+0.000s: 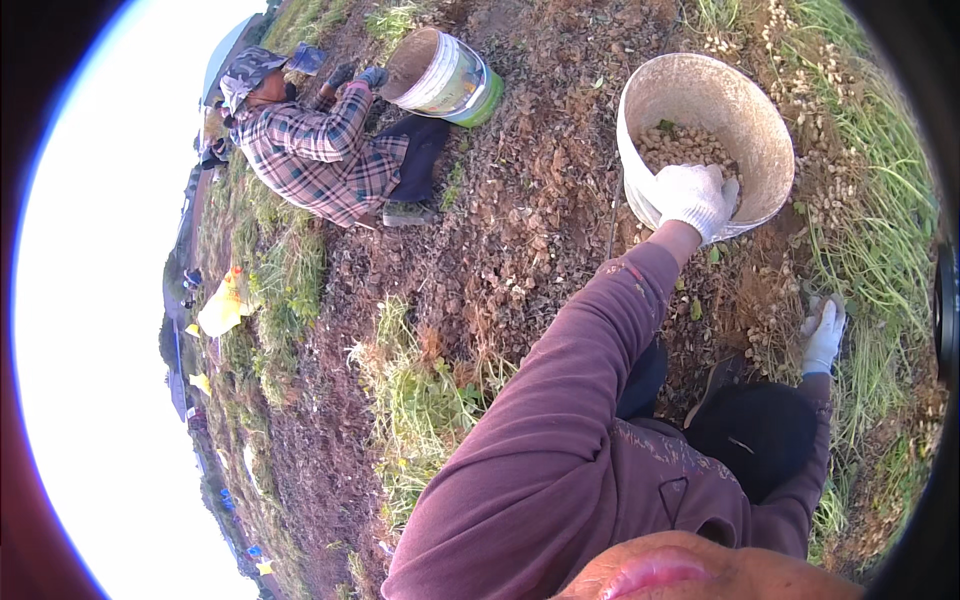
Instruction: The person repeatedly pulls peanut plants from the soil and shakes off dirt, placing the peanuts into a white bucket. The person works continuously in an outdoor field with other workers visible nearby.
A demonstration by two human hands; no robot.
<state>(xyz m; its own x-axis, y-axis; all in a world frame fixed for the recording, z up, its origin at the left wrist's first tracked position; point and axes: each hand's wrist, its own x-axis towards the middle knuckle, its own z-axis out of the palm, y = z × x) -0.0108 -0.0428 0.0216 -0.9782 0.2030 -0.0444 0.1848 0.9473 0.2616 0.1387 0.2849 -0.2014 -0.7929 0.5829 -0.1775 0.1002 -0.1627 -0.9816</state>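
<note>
My left hand [691,196], in a white knit glove, reaches over the near rim of a white plastic bucket [634,169]. Its fingers are hidden, bent down toward the peanuts [679,144] in the bottom; whether they hold anything does not show. Soil coats the bucket's inner wall, and a bit of green leaf lies on the pods. Lower right, my right hand [823,336], gloved in white too, is low at the edge of the pulled peanut plants [885,240], beside pods and roots [776,330]. Its grip is unclear.
Across the bare soil [517,202], a person [315,142] in a plaid shirt sits with gloved hands by another bucket [450,82]. A clump of green plants [420,405] lies left of my arm. Yellow bags [223,304] stand farther off in the field.
</note>
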